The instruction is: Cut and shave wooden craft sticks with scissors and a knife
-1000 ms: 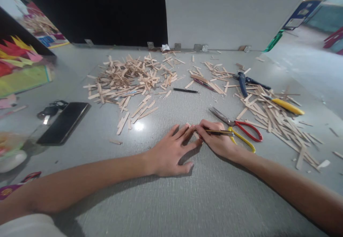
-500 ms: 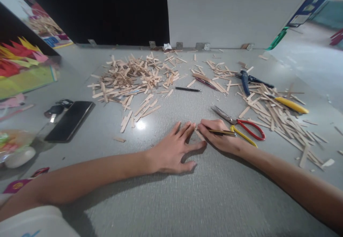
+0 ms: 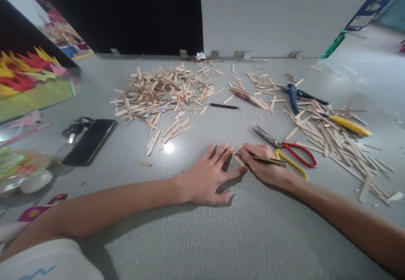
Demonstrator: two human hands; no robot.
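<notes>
On the grey table my left hand (image 3: 205, 179) lies with its fingers spread. Its fingertips rest at the near end and side of a small wooden stick piece (image 3: 238, 159), pressing it against the table. My right hand (image 3: 261, 162) is closed around a dark pencil (image 3: 268, 160), whose tip end is at the stick beside the left fingertips. The exact contact of the tip is hidden by fingers. Just beyond the right hand lie open scissors (image 3: 278, 145) with one red and one yellow handle.
A large heap of wooden sticks (image 3: 158, 88) lies at the back left, another pile (image 3: 338, 141) at right. Around them are a black pen (image 3: 224, 106), blue-handled pliers (image 3: 293, 96) and a yellow-handled cutter (image 3: 349, 125). A phone (image 3: 91, 142) lies at left. A panel (image 3: 284, 14) stands behind.
The whole view has shifted slightly, so things appear a little further right. The right hand and pencil have tilted a little beside the stick piece; the left hand keeps its pose.
</notes>
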